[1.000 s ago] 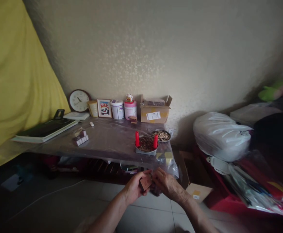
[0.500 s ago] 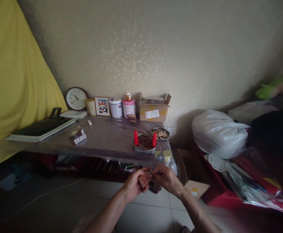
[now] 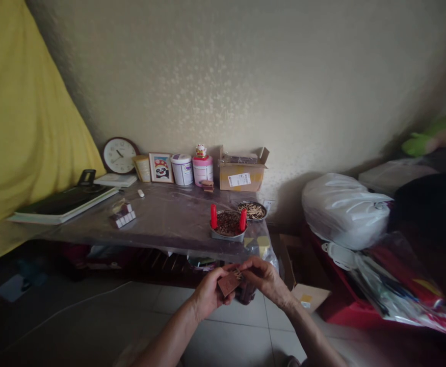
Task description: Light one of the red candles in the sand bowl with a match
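My left hand (image 3: 209,295) is closed around a small brown matchbox (image 3: 228,284), held low in front of the table edge. The far end of the box is slid open, and pale matches (image 3: 238,274) show in it. The fingers of my right hand (image 3: 263,278) are pinched together at that open end, touching or almost touching the matches. What lies between these fingertips is too small to make out. Beyond my hands, an oval metal tin (image 3: 228,236) holds dark grains with two red candles (image 3: 214,216) standing in it. Behind it a round dish (image 3: 263,216) holds many loose matches.
A pack of matchboxes (image 3: 124,216) lies on the plastic-covered table (image 3: 169,214). A clock (image 3: 119,154), a framed picture (image 3: 161,167), cans (image 3: 182,169) and a cardboard box (image 3: 241,178) line the wall. To the right are an open carton (image 3: 307,295) and a white bag (image 3: 343,211).
My right fingers have shifted slightly up along the open end of the matchbox, so more of the matches show. My left hand and the box have barely moved.
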